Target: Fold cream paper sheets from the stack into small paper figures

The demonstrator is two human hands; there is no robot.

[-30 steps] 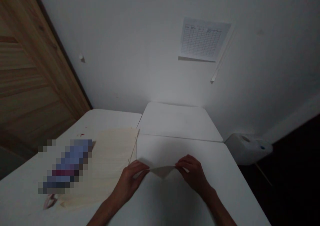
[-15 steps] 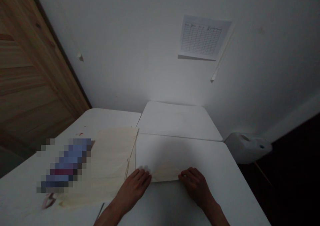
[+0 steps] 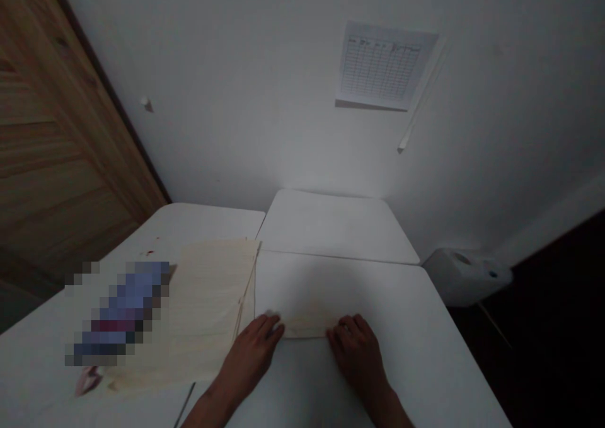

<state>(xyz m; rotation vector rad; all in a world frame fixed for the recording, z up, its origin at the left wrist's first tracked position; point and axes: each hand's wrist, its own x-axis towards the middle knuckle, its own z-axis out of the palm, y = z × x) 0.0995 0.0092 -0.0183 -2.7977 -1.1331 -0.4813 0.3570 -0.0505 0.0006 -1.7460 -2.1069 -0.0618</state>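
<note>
A pale sheet of paper [image 3: 302,314] lies flat on the white table [image 3: 416,352] in front of me. My left hand [image 3: 250,355] rests flat on the sheet's near left corner, fingers stretched out. My right hand [image 3: 354,352] lies flat on its near right part, fingers also extended. Neither hand grips anything. The sheet's near edge is partly hidden under my fingers.
A cream-coloured stack of sheets [image 3: 203,308] lies to the left, with a blurred-out patch [image 3: 118,311] beside it. A second white table [image 3: 335,226] stands against the wall. A wooden door [image 3: 51,144] is at left; a white container [image 3: 466,277] sits lower right.
A second ago both hands held the sheet's near edge lifted in a fold. The sheet now lies flat and both hands press on it, the right hand shifted slightly left.
</note>
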